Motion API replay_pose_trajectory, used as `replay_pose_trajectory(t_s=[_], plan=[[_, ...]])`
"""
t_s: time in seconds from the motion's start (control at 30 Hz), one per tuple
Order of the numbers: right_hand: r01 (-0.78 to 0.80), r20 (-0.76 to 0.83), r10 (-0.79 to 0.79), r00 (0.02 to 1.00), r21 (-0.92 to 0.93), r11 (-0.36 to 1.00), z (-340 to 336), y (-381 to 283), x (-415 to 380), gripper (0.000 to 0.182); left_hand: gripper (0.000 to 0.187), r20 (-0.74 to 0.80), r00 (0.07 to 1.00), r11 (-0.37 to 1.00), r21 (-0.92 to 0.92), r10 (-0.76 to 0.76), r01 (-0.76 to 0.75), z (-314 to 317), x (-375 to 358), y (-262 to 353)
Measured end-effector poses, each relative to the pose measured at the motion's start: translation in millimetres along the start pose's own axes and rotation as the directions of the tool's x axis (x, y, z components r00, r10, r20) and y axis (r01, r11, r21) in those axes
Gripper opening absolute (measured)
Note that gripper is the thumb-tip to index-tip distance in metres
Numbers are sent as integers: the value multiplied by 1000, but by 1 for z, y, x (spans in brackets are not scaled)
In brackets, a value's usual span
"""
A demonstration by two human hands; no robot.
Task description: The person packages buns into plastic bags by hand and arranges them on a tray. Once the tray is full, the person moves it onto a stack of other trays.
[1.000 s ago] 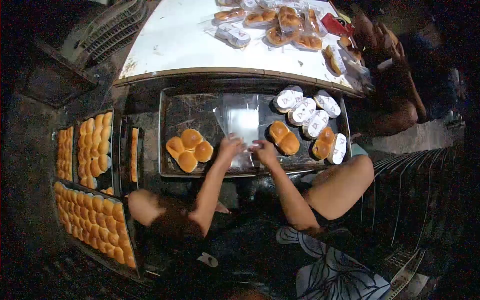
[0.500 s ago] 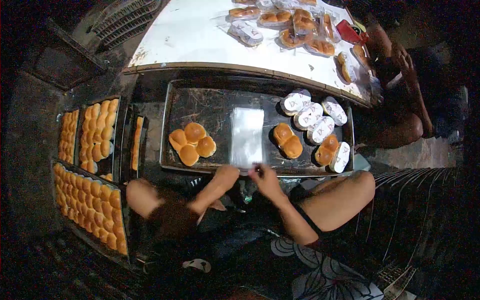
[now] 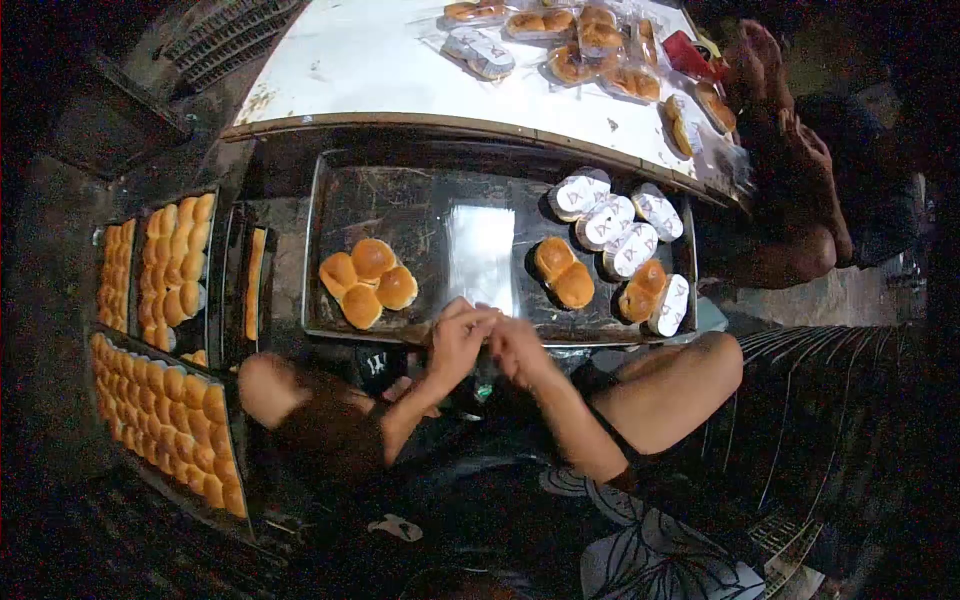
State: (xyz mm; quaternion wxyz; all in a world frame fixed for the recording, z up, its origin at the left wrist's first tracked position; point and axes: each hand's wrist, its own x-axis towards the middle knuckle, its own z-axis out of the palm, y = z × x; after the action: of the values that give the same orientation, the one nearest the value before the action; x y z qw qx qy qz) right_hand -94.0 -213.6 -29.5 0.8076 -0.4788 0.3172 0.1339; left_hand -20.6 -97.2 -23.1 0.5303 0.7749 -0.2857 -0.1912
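A stack of clear plastic bags (image 3: 480, 245) lies flat in the middle of a dark metal tray (image 3: 420, 195). At the stack's near end, my left hand (image 3: 458, 338) has its fingers pinched together; whatever they hold is too small to make out. Close against its fingertips is my right hand (image 3: 520, 353), its curled fingers smeared by motion. Left of the bags sits a cluster of joined buns (image 3: 367, 283). To their right rests a pair of joined buns (image 3: 564, 273). Several buns with white printed paper (image 3: 606, 222) fill the tray's right side, beside another brown pair (image 3: 643, 291).
Trays of golden buns (image 3: 165, 425) stand on the left. Beyond the tray, a white table (image 3: 370, 70) bears several bagged buns (image 3: 600, 40) and a red item (image 3: 692, 55). Another person's hands (image 3: 790, 120) are at its right end. My bent knees flank the tray's near edge.
My hands have risen slightly over the near end of the bags, and the left fingers have come toward the right ones. The whole view has shifted a little; the buns stay in place.
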Motion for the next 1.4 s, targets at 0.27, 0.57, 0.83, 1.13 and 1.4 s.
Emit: replay_pose_trajectory(t_s=[0.27, 0.57, 0.83, 1.13, 1.4], plan=[[82, 150, -278, 949, 732, 676, 44, 17, 28, 53, 41, 273, 892, -12, -958, -359, 288, -11, 16, -19], [-318, -423, -452, 785, -902, 291, -163, -7, 95, 67, 27, 35, 902, -201, -978, -430, -58, -80, 38, -20], [482, -60, -593, 803, -519, 706, -16, -32, 30, 49, 42, 9, 857, -380, -899, -516, -219, -87, 37, -31], [442, 110, -585, 803, -770, 461, 63, -50, 2, 51, 39, -246, 876, 222, -961, -415, -165, -54, 29, -16], [389, -142, -601, 787, -642, 661, 77, -32, 6, 57, 75, -20, 986, 188, -982, -164, 11, -59, 27, -15]])
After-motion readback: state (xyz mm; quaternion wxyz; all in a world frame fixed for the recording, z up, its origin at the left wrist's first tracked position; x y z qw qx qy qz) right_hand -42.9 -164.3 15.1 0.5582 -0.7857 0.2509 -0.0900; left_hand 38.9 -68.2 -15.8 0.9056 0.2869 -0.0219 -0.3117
